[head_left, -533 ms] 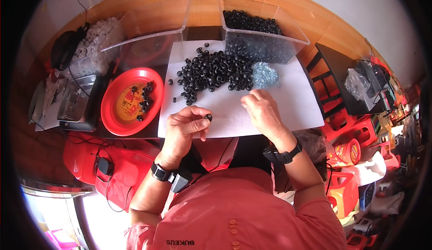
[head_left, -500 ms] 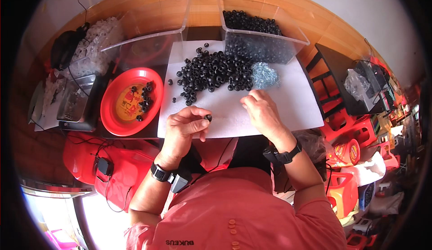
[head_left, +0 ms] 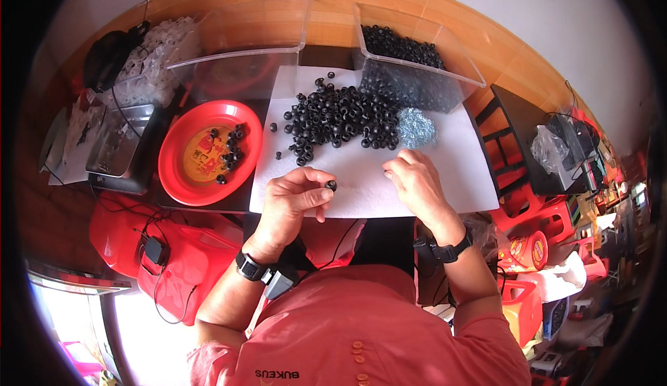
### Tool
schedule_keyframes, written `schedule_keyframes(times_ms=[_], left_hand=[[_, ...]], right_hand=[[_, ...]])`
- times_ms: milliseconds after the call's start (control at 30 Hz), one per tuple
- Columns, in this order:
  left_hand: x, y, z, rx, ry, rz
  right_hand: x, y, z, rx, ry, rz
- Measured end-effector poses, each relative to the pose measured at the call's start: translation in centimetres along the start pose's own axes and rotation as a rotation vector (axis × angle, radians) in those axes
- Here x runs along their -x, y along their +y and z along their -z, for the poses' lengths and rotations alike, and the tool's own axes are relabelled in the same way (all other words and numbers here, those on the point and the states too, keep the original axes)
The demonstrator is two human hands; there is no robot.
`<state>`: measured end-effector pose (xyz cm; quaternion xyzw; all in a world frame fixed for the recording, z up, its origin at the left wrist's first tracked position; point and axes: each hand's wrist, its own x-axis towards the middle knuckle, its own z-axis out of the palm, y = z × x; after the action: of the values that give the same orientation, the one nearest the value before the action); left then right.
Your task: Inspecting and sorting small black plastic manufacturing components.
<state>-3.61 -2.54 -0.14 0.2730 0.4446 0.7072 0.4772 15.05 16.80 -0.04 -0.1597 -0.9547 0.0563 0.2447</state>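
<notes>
Between the thumb and fingertips of my left hand (head_left: 295,198) sits a small black round piece (head_left: 331,186) with an opening in it. My right hand (head_left: 417,184) is closed in a pinch just below a heap of tiny silvery-blue pieces (head_left: 417,129); whatever is in those fingers is too small to make out. A big pile of similar black round pieces (head_left: 340,115) lies on the white sheet (head_left: 458,170) beyond both hands. To the left, a red plate (head_left: 170,170) holds several more black pieces along its right side.
Behind the sheet stand a clear bin (head_left: 417,73) full of black pieces and another clear bin (head_left: 243,52). Further left are a metal tray (head_left: 118,150) and a heap of translucent white parts (head_left: 160,52). A dark side table (head_left: 528,136) and red stools (head_left: 521,205) are on the right.
The whole view has shifted slightly. My left hand keeps hold of the black piece, and my right hand stays pinched near the silvery-blue heap.
</notes>
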Motion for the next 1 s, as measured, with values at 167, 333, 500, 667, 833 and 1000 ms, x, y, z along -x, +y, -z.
schedule_keyframes(times_ms=[167,333,500,667,833,1000], left_hand=[[-0.1,0.2,0.0,0.019,-0.007,0.052],[0.3,0.9,-1.0,0.019,-0.079,-0.027],[-1.4,0.1,-1.4,0.087,-0.102,0.028],[-2.3,-1.2,-1.9,0.082,-0.071,0.035],[-2.3,-1.2,-1.7,0.104,-0.056,0.054],[-2.2,-1.3,-1.7,0.098,-0.055,0.066]], right_hand=[[0.3,-0.7,-0.2,0.091,0.093,-0.05],[0.6,-1.1,-0.5,0.005,0.146,-0.034],[-1.2,-4.1,0.2,-0.629,0.306,-0.155],[-2.9,-6.0,-0.6,-0.818,0.307,-0.143],[-3.3,-6.7,-1.5,-0.759,0.275,-0.127],[-3.1,-6.6,-1.8,-0.691,0.299,-0.071]])
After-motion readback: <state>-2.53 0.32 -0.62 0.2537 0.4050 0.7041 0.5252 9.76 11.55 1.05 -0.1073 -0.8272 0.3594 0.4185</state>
